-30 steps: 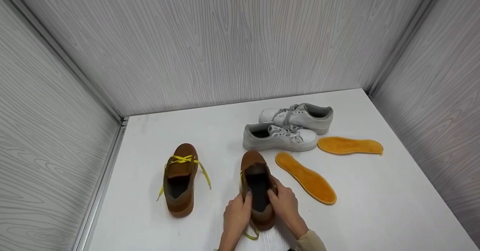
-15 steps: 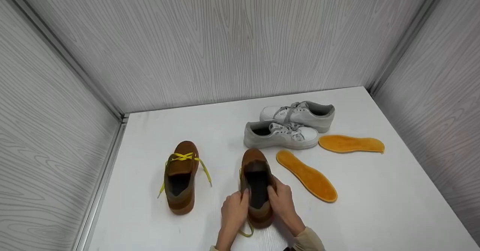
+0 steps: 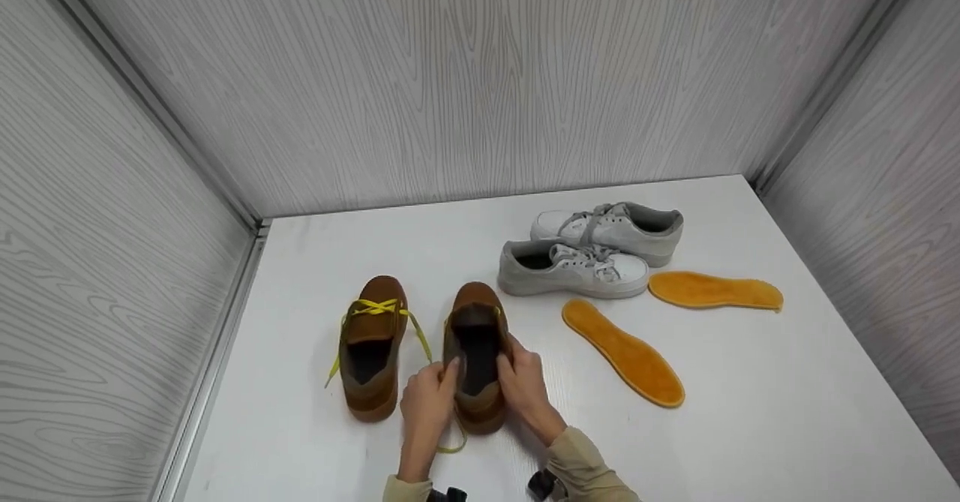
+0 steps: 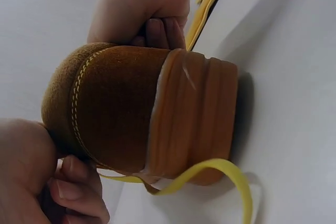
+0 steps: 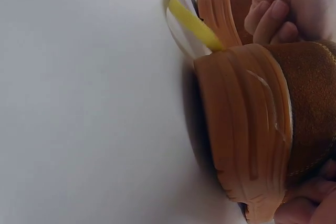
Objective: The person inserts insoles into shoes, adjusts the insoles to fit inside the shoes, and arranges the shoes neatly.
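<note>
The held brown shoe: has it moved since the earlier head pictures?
Yes, to the left: the held brown shoe is now nearer the unheld brown shoe and farther from the slanting orange insole.

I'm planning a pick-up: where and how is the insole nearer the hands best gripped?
Probably across its slimmer middle: pinch the nearer insole by its two long edges, with the right hand coming down from above. It lies flat on the table, long and thin, both long edges exposed and nothing on top.
</note>
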A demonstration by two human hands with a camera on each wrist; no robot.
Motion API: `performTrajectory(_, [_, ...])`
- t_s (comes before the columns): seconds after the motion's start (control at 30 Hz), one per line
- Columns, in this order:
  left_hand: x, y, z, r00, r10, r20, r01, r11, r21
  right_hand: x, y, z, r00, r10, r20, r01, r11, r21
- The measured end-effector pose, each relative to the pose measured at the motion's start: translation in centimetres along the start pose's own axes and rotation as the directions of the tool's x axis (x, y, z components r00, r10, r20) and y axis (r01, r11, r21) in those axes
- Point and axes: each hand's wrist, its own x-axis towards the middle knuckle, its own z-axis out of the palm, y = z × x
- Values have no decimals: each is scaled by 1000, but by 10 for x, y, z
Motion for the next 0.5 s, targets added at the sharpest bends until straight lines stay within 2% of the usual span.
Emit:
performTrajectory(0.17, [11, 1, -17, 998, 15, -56, -7, 991, 133, 10, -5, 19, 1000, -2, 28, 2, 1000, -1])
performTrajectory(0.27, [16, 4, -28, 998, 22, -56, -9, 977, 214, 15, -9, 26, 998, 11, 56, -11, 1000, 11])
performTrajectory(0.4, [23, 11, -41, 999, 15, -39, -4, 964, 267, 25, -16, 33, 997, 45, 63, -47, 998, 29])
performTrajectory(0.5, [28, 14, -47, 999, -13, -44, 25, 960, 280, 33, -21, 38, 997, 52, 64, -54, 998, 26])
